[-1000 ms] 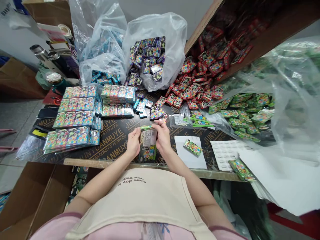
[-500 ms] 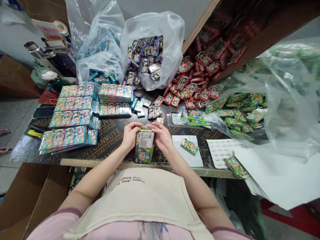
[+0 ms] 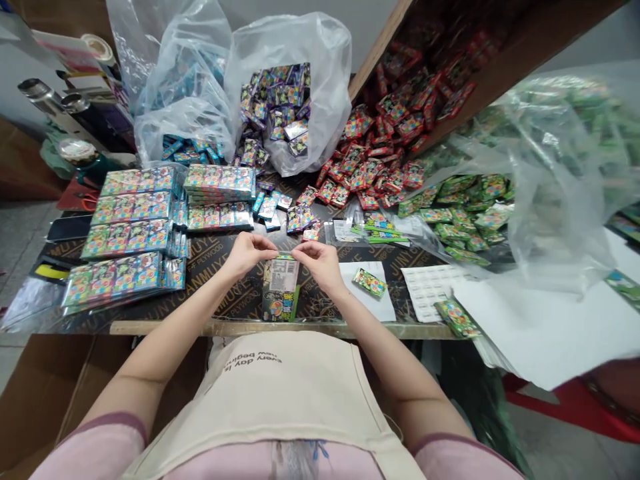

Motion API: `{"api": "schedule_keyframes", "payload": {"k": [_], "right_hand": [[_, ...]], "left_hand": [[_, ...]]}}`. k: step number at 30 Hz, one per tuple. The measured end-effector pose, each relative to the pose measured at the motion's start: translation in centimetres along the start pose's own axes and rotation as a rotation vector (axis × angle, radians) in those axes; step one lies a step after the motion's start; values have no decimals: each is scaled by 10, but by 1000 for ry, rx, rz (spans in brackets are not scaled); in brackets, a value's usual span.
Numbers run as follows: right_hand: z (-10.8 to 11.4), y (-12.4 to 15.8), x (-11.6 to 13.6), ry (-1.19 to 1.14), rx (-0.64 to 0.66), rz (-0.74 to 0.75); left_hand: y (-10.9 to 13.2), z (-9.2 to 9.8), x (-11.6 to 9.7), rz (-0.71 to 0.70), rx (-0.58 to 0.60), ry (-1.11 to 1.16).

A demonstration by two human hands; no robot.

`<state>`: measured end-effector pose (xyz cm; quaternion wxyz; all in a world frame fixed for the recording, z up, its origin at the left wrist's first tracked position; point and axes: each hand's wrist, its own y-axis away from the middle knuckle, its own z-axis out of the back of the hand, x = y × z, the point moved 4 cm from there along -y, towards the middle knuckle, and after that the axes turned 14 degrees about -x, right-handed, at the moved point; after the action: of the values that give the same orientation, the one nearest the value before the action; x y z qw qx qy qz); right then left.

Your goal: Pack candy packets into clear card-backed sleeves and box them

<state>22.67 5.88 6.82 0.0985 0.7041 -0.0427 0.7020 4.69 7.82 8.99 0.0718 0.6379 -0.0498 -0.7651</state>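
Note:
A flat printed packet (image 3: pixel 281 287), with a pale label panel and a dark, colourful lower part, lies near the table's front edge. My left hand (image 3: pixel 246 256) pinches the left side of its far, green-edged end. At the right side of that same end, my right hand (image 3: pixel 320 264) is closed in a matching pinch. The fingertips of both hands are close together. To the right, a small green packet (image 3: pixel 370 283) rests on a white sheet (image 3: pixel 350 273).
Stacks of wrapped multi-packs (image 3: pixel 125 243) stand at left. Behind are clear bags of blue boxes (image 3: pixel 193 152) and purple boxes (image 3: pixel 285 93), plus a heap of red boxes (image 3: pixel 370 170). Green packets (image 3: pixel 465 223) spill from a bag at right, near a sticker sheet (image 3: pixel 430 287).
Both hands keep hold of the packet's far end, and their fingertips now sit along its top edge. The whole view has shifted slightly.

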Motion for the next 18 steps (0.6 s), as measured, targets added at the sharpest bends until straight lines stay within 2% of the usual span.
{"api": "schedule_keyframes", "payload": {"k": [2,5,7,9,11,13,15,18], "right_hand": [[1,3,1,13,7,11],[3,15,2,26,31,56],[8,23,3,57,88,147],[22,26,2,146,157,277],[54,16,-3,306,121,396],[104,-3,-14,511,-66,457],[158,-25,-30,741,-259,417],[214,-45,-59,975,-254,273]], "left_hand": [[6,0,-7,-141,15,-108],[17,-1,-17,-432,20,-248],[21,-2,-20,-582,32,-308],[23,-5,-20,-673,92,-377],[24,-10,-20,-730,166,-454],[24,-13,-20,-766,215,-501],[24,-14,-21,-772,226,-487],[25,-15,-20,-754,211,-435]]}}
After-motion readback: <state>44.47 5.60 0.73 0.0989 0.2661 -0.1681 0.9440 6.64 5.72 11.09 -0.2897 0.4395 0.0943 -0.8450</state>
